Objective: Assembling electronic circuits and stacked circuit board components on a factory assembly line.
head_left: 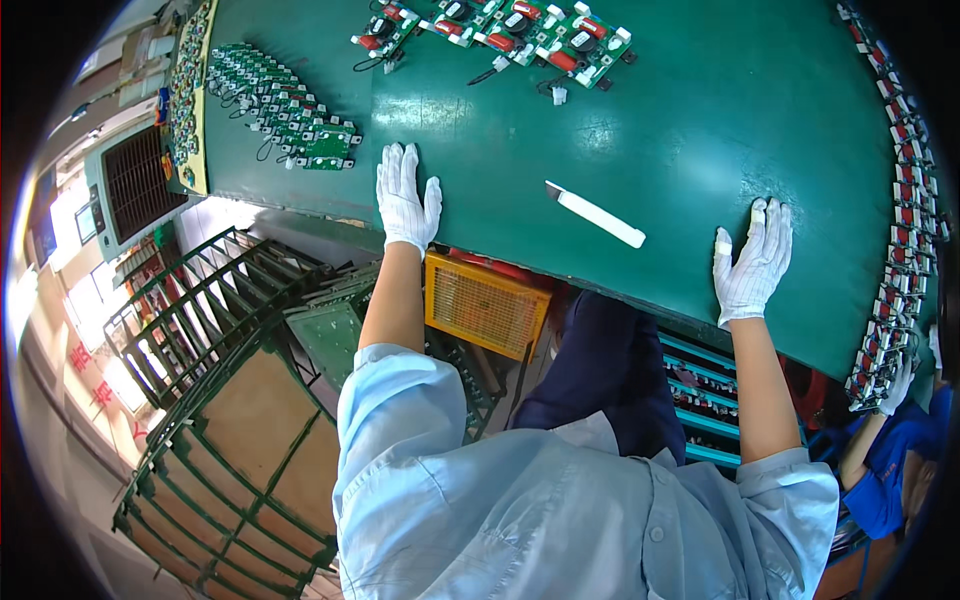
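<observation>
My left hand, in a white striped glove, lies flat near the front edge of the green tabletop with its fingers stretched out. Further right, my right hand, gloved the same way, rests on the table with fingers extended and thumb apart. Neither hand holds anything. Between them lies a slim white tool with a dark, slanted tip at its left end; it resembles a utility knife, but its exact kind is unclear. Neither hand touches it.
Circuit boards with red and black parts lie at the far side. A row of green boards spreads at left; more boards line the right edge. A co-worker's gloved hand reaches them. Below stand a yellow crate and green racks.
</observation>
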`<action>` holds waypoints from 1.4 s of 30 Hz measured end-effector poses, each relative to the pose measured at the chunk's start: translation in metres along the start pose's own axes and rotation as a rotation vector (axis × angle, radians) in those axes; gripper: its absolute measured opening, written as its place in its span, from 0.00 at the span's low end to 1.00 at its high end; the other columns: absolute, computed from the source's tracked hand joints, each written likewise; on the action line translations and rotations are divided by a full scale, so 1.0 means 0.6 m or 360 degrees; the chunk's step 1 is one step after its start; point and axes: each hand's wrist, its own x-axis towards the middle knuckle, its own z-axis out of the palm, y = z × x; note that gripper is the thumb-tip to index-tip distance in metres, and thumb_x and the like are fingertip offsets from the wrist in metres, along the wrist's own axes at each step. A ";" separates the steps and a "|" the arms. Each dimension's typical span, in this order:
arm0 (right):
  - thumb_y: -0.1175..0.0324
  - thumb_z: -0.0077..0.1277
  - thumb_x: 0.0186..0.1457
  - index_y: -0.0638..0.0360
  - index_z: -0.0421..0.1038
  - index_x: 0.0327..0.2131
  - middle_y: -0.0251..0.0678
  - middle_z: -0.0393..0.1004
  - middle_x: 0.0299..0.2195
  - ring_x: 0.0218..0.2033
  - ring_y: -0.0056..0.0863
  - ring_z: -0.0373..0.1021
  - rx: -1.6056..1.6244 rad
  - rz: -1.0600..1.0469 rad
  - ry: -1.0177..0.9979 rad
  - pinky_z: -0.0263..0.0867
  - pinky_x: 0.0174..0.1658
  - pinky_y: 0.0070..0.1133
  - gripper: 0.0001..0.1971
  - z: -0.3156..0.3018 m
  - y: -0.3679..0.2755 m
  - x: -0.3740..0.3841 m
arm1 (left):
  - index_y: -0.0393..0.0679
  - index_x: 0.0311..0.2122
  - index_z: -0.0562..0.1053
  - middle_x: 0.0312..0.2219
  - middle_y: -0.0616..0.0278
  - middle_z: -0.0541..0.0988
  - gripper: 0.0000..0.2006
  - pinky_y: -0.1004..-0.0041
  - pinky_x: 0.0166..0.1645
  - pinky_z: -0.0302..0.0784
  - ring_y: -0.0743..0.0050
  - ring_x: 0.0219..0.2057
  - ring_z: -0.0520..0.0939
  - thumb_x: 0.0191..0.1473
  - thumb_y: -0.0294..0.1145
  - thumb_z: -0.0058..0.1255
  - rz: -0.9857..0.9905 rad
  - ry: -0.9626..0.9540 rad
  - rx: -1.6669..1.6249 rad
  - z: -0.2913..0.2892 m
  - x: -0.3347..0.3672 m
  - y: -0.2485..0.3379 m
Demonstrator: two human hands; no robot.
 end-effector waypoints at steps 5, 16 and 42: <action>0.55 0.45 0.47 0.60 0.54 0.53 0.46 0.52 0.54 0.58 0.43 0.45 0.0011 0.0012 -0.0016 0.40 0.58 0.36 0.31 0.001 -0.005 0.001 | 0.39 0.53 0.57 0.53 0.45 0.58 0.28 0.58 0.59 0.46 0.49 0.56 0.56 0.46 0.36 0.45 -0.0007 -0.0007 0.0015 0.000 -0.003 -0.008; 0.56 0.47 0.35 0.61 0.68 0.35 0.44 0.66 0.39 0.47 0.43 0.59 0.0111 0.0214 -0.0380 0.55 0.50 0.37 0.23 -0.046 -0.035 0.045 | 0.35 0.49 0.62 0.50 0.49 0.63 0.22 0.63 0.57 0.52 0.56 0.52 0.62 0.46 0.24 0.47 -0.0206 -0.0032 -0.0197 -0.030 0.004 -0.017; 0.60 0.49 0.42 0.62 0.59 0.48 0.45 0.60 0.49 0.55 0.37 0.53 0.1449 0.0005 0.0418 0.47 0.57 0.33 0.28 -0.093 0.039 -0.094 | 0.35 0.54 0.54 0.51 0.47 0.59 0.23 0.64 0.52 0.61 0.57 0.51 0.64 0.51 0.25 0.40 0.0646 -0.0366 -0.1243 -0.120 0.149 0.711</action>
